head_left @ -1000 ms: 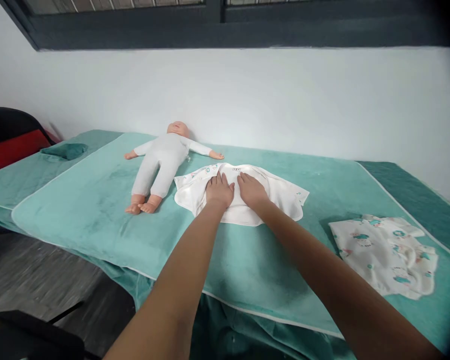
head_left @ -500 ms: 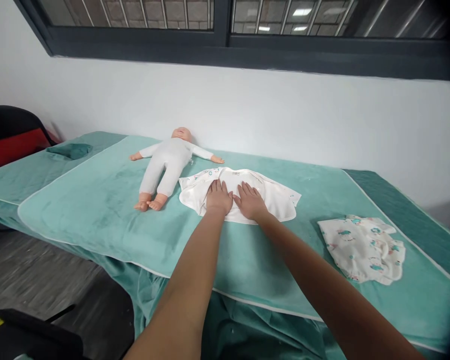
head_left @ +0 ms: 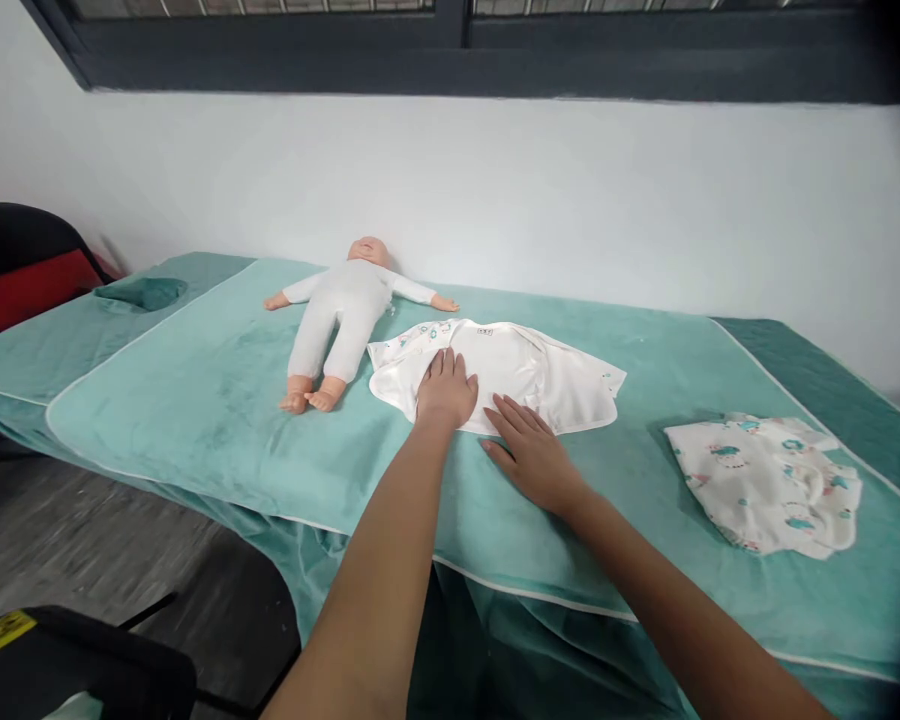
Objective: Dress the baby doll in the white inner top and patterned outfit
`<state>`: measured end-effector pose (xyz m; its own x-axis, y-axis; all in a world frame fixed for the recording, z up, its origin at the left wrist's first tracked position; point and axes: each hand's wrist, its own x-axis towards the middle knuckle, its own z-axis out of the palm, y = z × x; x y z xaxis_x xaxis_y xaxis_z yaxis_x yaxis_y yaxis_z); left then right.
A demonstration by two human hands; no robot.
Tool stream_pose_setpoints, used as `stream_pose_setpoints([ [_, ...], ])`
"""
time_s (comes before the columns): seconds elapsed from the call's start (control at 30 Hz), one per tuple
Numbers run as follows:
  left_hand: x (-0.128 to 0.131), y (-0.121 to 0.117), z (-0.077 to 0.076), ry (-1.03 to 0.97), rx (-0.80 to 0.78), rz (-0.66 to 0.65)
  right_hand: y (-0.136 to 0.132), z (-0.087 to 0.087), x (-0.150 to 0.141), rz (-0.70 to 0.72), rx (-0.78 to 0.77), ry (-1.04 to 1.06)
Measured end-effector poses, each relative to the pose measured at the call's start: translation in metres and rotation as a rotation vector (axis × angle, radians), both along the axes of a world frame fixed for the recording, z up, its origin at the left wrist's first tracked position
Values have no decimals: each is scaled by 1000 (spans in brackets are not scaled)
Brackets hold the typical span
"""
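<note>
A white baby garment (head_left: 540,375) lies spread flat on the teal towel (head_left: 195,420) that covers the table. My left hand (head_left: 445,390) rests flat on the garment's near left part, fingers stretched out. My right hand (head_left: 531,452) lies flat on the towel just below the garment's near hem, fingers spread and their tips at the hem. A baby doll (head_left: 337,320) in a white suit lies on its back to the left of the garment, head toward the wall.
A crumpled patterned baby cloth (head_left: 769,480) lies at the right of the towel. A folded dark teal cloth (head_left: 144,292) sits at the far left. A black and red chair (head_left: 15,275) stands at left, a white wall behind, a black object (head_left: 82,665) at bottom left.
My right hand has slid off the garment toward me onto the towel. My left hand stays flat on the garment. The view has shifted slightly.
</note>
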<state>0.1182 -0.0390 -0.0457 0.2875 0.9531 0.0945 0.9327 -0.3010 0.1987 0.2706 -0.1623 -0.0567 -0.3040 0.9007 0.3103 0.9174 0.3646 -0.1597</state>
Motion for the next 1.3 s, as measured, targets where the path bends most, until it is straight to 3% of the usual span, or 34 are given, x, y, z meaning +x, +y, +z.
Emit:
stream_pose_setpoints([
  [0.17, 1, 3, 0, -14, 5, -7, -15, 4, 35, -55, 138, 21],
  [0.3, 2, 5, 2, -21, -26, -8, -6, 10, 59, 19, 185, -64],
  [0.53, 1, 6, 2, -49, -31, -9, -4, 10, 61, 27, 246, -80],
  [0.67, 1, 7, 2, -52, -32, 1, 2, 11, 72, 51, 198, 104],
  [0.73, 1, 8, 1, -51, -29, 2, 14, 12, 91, -60, 223, 275],
  [0.83, 1, 11, 1, -52, -25, -3, 38, 11, 134, -480, 255, 412],
  [0.9, 1, 14, 1, -55, -22, -3, 51, 8, 159, -771, 120, 375],
  [0.93, 1, 15, 1, -56, -23, -2, 56, 7, 169, -851, 36, 365],
  [1.0, 2, 18, 2, -61, -26, 1, 61, 4, 179, -881, -75, 370],
  [1.07, 2, 20, 3, -67, -25, 2, 66, 2, 183, -797, -77, 414],
  [1.17, 2, 23, 3, -73, -14, -1, 80, 0, 191, -757, 67, 565],
  [1.3, 3, 27, 2, -59, 0, 0, 103, -1, 209, -889, 280, 673],
])
